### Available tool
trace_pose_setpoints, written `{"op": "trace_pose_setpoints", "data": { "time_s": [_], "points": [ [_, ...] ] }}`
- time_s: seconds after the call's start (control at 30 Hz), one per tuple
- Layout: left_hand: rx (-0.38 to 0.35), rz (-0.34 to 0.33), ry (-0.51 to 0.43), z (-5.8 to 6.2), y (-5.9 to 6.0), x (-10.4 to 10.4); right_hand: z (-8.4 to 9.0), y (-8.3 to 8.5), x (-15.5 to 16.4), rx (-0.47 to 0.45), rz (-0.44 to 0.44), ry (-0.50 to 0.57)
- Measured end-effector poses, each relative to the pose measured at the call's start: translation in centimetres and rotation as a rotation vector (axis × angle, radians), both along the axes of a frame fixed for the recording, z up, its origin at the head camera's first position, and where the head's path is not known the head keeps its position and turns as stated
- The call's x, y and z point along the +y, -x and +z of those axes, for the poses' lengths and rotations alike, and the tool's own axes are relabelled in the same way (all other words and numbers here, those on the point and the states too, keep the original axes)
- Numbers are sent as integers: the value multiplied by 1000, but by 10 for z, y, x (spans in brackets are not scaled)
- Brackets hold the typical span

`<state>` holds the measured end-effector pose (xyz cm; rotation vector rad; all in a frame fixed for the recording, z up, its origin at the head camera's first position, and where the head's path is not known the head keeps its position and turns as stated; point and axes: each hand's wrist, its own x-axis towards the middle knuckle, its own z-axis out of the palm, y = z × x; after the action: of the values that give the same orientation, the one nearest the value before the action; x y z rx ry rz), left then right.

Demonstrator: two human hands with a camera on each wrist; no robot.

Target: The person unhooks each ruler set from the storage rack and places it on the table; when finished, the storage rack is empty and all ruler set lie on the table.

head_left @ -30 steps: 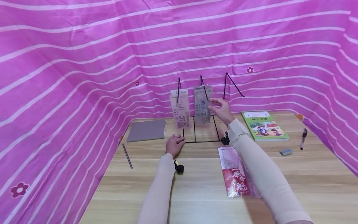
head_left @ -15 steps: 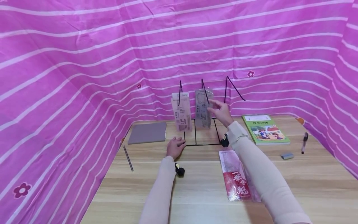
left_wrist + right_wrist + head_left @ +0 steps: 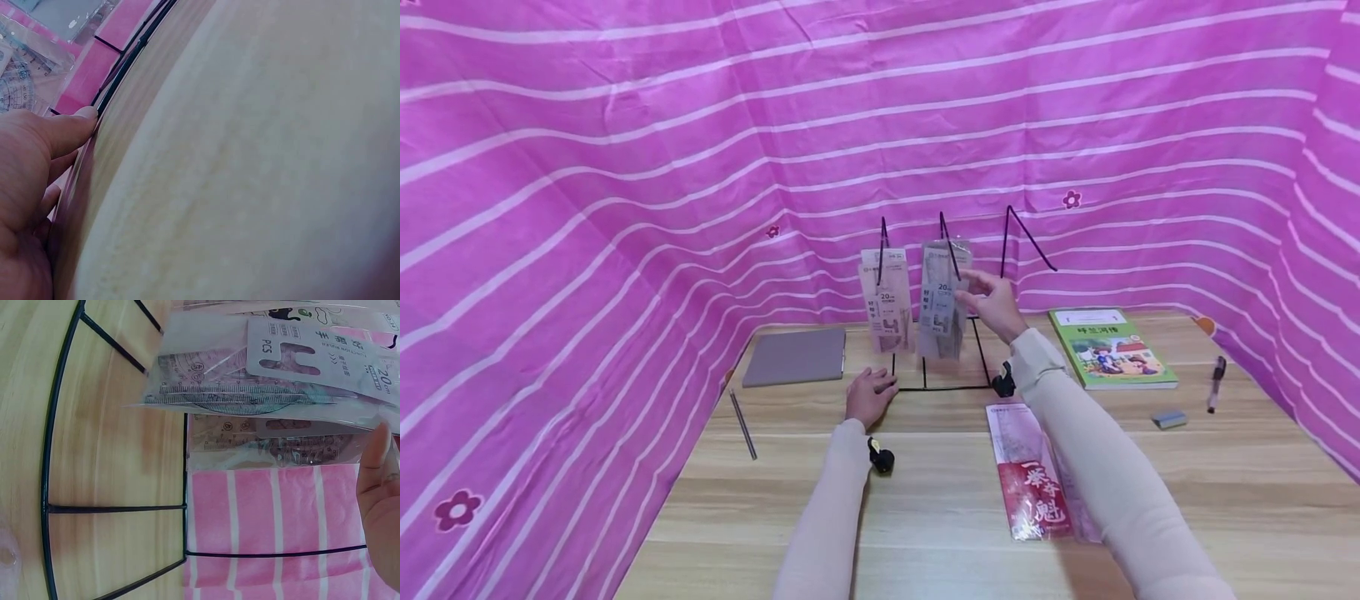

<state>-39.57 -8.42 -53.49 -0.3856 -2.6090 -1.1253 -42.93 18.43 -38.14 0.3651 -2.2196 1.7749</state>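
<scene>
Left hand (image 3: 868,398) grips wire rack (image 3: 117,508) near far edge of tabletop (image 3: 940,492); right hand (image 3: 994,304) pinches ruler-set packet (image 3: 936,310) on middle hook (image 3: 950,242). I'd brace rack, guide packet level along hook, avoid snagging.

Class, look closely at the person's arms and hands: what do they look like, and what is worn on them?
The left hand and right hand are bare, without gloves. The left sleeve and right sleeve are long, plain and cream-coloured. A small black device sits at each wrist, left and right; the left one shows a pale yellowish patch.
</scene>
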Motion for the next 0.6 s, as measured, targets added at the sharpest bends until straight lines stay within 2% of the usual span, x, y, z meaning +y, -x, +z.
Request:
{"op": "trace_pose_setpoints", "data": {
  "time_s": [0.23,0.37,0.43,0.6],
  "points": [
    [3,-2,12,-3,3,-1,-3,-4,2,86,-27,2],
    [-9,3,18,-1,3,-1,-3,-10,4,103,-7,34],
    [-16,1,22,0,3,-1,-2,-16,5,115,10,39],
    [-16,-9,15,4,0,-1,11,-40,4,154,35,16]
  ]
}}
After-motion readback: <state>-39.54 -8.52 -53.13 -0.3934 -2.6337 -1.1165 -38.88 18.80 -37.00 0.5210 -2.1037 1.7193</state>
